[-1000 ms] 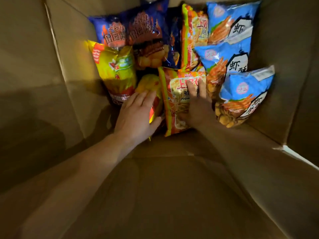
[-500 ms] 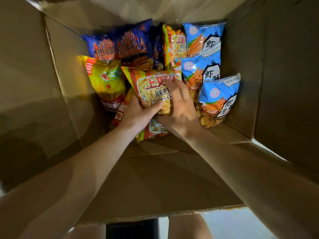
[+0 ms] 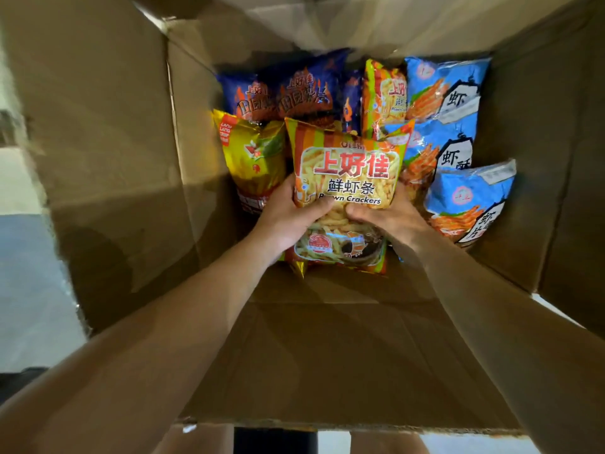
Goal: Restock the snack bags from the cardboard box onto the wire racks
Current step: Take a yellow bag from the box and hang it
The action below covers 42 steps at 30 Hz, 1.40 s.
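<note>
Both hands, the left hand (image 3: 288, 217) and right hand (image 3: 389, 221), grip the prawn cracker bag (image 3: 347, 172) low inside the cardboard box (image 3: 131, 126), best lifted straight up without crushing it.

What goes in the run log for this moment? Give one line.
stage: picking | left hand: grips prawn cracker bag | right hand: grips same bag | location: inside cardboard box | racks: unseen

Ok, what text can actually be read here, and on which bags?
"Oishi", partly hidden, "上好佳", "鲜虾条", "Prawn Crackers": striped bag held by the left hand and right hand.
"LANG LANG CRISP": yellow bag, small.
"虾": top light blue bag.
Dark blue bags: "上好佳"; the rest is too blurred to read.
</note>
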Tool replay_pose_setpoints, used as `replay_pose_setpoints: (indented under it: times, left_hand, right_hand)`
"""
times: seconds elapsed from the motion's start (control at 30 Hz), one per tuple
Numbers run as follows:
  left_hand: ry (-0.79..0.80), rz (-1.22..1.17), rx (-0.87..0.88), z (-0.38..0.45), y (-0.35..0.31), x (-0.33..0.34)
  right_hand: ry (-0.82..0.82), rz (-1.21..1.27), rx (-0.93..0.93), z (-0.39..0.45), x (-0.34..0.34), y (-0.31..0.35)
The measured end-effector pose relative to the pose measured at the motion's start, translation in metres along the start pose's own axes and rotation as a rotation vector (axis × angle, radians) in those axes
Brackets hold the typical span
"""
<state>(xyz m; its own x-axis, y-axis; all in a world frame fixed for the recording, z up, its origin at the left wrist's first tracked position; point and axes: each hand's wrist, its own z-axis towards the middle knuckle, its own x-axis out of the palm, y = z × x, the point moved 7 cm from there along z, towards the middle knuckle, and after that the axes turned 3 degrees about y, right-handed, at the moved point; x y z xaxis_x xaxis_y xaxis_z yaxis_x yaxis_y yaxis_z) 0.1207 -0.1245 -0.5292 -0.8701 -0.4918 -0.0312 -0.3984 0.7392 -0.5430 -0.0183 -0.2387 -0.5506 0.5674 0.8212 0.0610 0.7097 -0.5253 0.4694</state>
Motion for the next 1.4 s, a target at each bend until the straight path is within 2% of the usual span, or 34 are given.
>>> replay_pose_setpoints:
  times: [0.03, 0.1, 0.2, 0.27, 0.37, 0.47, 0.53, 0.67, 0.8, 0.9, 1.03, 1.2, 1.33, 1.4]
  left_hand:
    - [0.007, -0.01, -0.009, 0.002, 0.002, -0.001]
    - [0.017, 0.007, -0.009, 0.007, 0.004, -0.002]
    - [0.009, 0.041, -0.027, 0.015, 0.007, -0.005]
    - [-0.056, 0.066, -0.075, 0.02, 0.017, -0.016]
    - [-0.189, 0.394, -0.091, 0.028, 0.039, -0.042]
    - [-0.103, 0.634, -0.129, 0.031, 0.065, -0.038]
    - [-0.072, 0.722, -0.139, 0.036, 0.077, -0.028]
    - [-0.166, 0.741, -0.207, 0.056, 0.092, -0.019]
    - [-0.172, 0.804, -0.303, 0.069, 0.092, -0.019]
    - [-0.132, 0.712, -0.34, 0.063, 0.084, -0.018]
    - [-0.157, 0.527, -0.276, 0.019, 0.05, -0.023]
    - [-0.233, 0.485, -0.175, -0.074, -0.025, -0.057]
    - [-0.261, 0.16, -0.054, -0.166, -0.09, -0.082]
    - [-0.226, 0.101, 0.037, -0.209, -0.127, -0.087]
  right_hand:
    - [0.035, 0.046, 0.002, 0.0, 0.004, -0.003]
    - [-0.002, 0.085, 0.011, -0.001, 0.006, -0.01]
    - [-0.191, 0.02, 0.016, 0.001, -0.004, -0.013]
    - [-0.335, -0.041, 0.008, 0.004, -0.018, -0.013]
    - [-0.527, -0.094, 0.053, 0.005, -0.043, -0.017]
    - [-0.629, -0.215, 0.097, 0.004, -0.055, -0.017]
    - [-0.662, -0.29, 0.104, 0.004, -0.058, -0.017]
    - [-0.664, -0.308, 0.083, 0.01, -0.062, -0.026]
    - [-0.645, -0.323, 0.059, 0.013, -0.064, -0.027]
    - [-0.644, -0.301, 0.068, 0.007, -0.062, -0.022]
    - [-0.624, -0.271, 0.004, -0.031, -0.057, -0.003]
    - [-0.664, -0.248, -0.02, -0.111, -0.05, 0.05]
    - [-0.685, -0.127, -0.093, -0.19, -0.036, 0.108]
    - [-0.657, -0.066, -0.13, -0.23, -0.018, 0.14]
